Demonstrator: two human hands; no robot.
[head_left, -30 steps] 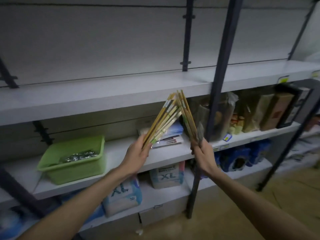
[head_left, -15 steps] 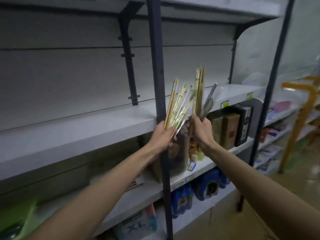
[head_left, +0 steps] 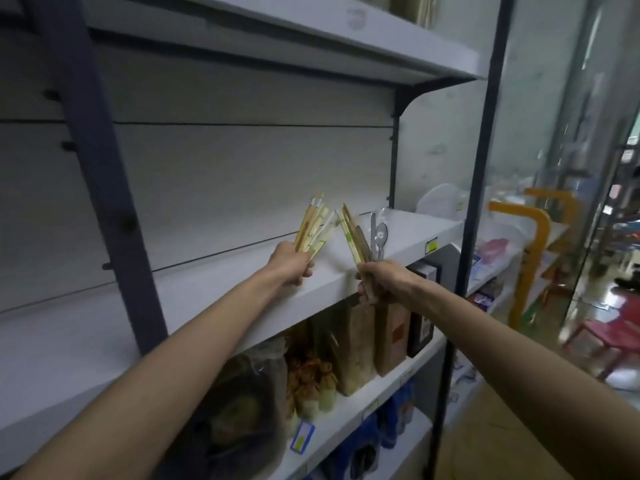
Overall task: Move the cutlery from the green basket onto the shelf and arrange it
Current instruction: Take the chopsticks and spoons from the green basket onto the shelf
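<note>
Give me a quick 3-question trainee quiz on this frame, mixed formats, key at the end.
1. True or false: the left hand holds nothing.
2. Multiple choice: besides chopsticks, the right hand grips A) a packaged spoon B) a mug C) a plate.
3. Short answer: what lies directly behind both hands?

Key:
1. False. It grips a fanned bundle of chopsticks.
2. A. The packaged spoon stands up beside the right-hand chopsticks.
3. The white shelf, with bagged goods on the level below it.
</note>
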